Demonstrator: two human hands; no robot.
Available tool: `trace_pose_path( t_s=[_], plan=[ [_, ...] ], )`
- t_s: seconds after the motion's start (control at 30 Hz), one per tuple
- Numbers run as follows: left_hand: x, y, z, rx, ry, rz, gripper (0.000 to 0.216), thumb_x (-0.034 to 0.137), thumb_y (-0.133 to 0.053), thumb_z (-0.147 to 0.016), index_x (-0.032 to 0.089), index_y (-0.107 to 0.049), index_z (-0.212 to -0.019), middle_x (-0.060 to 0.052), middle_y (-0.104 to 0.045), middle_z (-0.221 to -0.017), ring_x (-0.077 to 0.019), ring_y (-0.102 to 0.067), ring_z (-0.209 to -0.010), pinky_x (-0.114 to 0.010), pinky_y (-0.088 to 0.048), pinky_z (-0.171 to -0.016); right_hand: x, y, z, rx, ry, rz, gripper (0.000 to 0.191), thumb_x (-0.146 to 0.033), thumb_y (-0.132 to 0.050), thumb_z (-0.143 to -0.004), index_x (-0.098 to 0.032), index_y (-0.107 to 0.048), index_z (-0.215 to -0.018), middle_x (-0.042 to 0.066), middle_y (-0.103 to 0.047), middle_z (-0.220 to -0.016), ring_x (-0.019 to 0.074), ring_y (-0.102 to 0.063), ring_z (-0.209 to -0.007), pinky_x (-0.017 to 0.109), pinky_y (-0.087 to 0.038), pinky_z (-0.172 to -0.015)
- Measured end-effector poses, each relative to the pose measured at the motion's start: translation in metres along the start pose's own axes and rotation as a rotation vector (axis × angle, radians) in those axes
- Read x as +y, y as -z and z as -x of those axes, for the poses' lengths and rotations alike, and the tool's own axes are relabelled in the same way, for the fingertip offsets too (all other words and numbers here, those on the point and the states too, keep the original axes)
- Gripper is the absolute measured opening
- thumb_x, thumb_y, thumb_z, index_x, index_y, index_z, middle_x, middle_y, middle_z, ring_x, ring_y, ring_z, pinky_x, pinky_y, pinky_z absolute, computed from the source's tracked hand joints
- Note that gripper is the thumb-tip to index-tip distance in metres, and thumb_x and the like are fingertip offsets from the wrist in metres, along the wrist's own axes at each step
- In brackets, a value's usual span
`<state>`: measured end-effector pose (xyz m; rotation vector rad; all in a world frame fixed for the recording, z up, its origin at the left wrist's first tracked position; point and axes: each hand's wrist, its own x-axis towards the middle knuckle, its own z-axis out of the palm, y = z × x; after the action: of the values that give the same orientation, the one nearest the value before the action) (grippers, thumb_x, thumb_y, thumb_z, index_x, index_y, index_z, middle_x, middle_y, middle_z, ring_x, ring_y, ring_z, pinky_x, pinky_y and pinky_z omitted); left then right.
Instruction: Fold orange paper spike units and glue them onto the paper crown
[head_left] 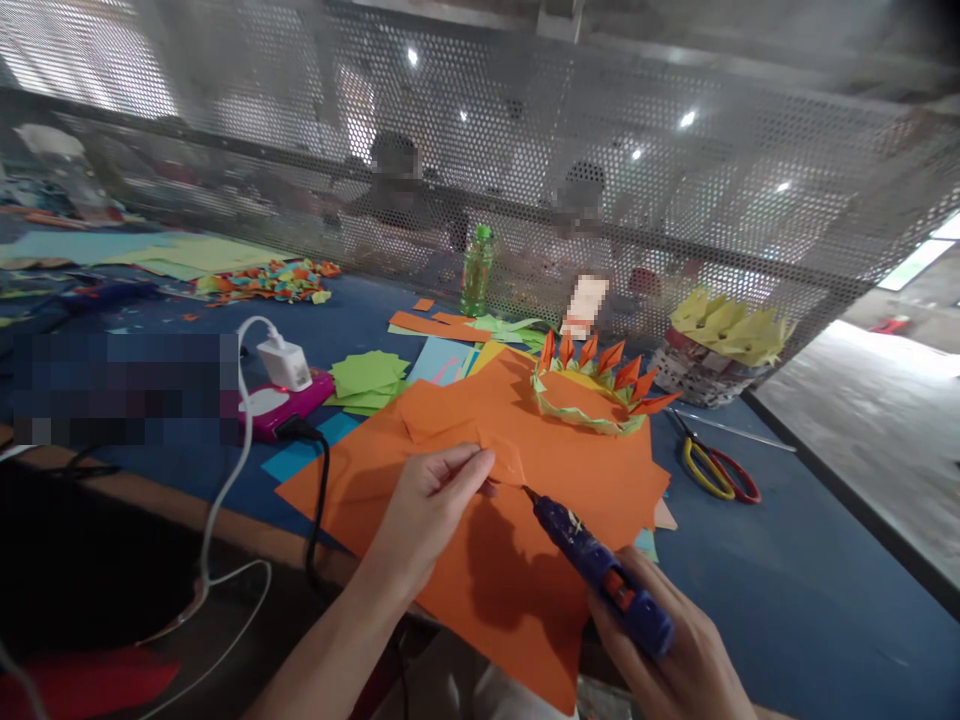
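Observation:
My left hand point(435, 500) pinches a small folded piece of orange paper point(504, 462) between thumb and fingers. My right hand point(667, 640) is wrapped round a blue hot glue gun point(592, 565). Its dark nozzle points up and left, at the lower right edge of the folded piece; I cannot tell whether they touch. Both hands are over large orange paper sheets point(540, 570) that hang past the table's near edge. Behind them stands a pale green paper band point(589, 415) with a row of pointed orange folds along its top.
Scissors point(720, 470) lie at right, near a newspaper-covered ring with yellow points point(712, 350). A green bottle point(478, 270) stands by the mesh screen point(480, 130). At left are a magenta power strip point(300, 400) with a white charger point(285, 362), cables, green paper pieces point(367, 378) and colourful scraps point(270, 282).

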<state>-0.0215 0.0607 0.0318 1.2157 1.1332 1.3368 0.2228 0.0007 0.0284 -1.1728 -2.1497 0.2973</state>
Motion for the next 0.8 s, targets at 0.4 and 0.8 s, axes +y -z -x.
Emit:
trace_pose_path(
  t_s=[0.4,0.8],
  plan=[
    [-0.002,0.0,-0.003,0.038,0.004,0.038,0.028,0.044,-0.068,-0.086,0.018,-0.071,-0.075,-0.001,-0.064,-0.074,-0.0176,-0.06,-0.076,-0.026,-0.049,-0.076,0.0,-0.001,-0.001,-0.023,-0.024,0.007,0.01,-0.018,-0.052,-0.092,-0.023,-0.057,-0.098,0.0,-0.067,-0.082,0.0134,-0.066,-0.068,0.018,-0.054,-0.064],
    [0.001,0.001,-0.001,0.061,0.028,0.053,0.028,0.043,-0.069,-0.083,0.017,-0.072,-0.075,-0.002,-0.067,-0.074,-0.0176,-0.062,-0.075,-0.026,-0.048,-0.073,0.028,0.023,0.039,0.049,-0.036,0.309,0.035,-0.032,-0.052,-0.095,-0.027,-0.053,-0.129,0.007,-0.071,-0.122,0.0216,-0.073,-0.104,0.024,-0.057,-0.083]
  ],
)
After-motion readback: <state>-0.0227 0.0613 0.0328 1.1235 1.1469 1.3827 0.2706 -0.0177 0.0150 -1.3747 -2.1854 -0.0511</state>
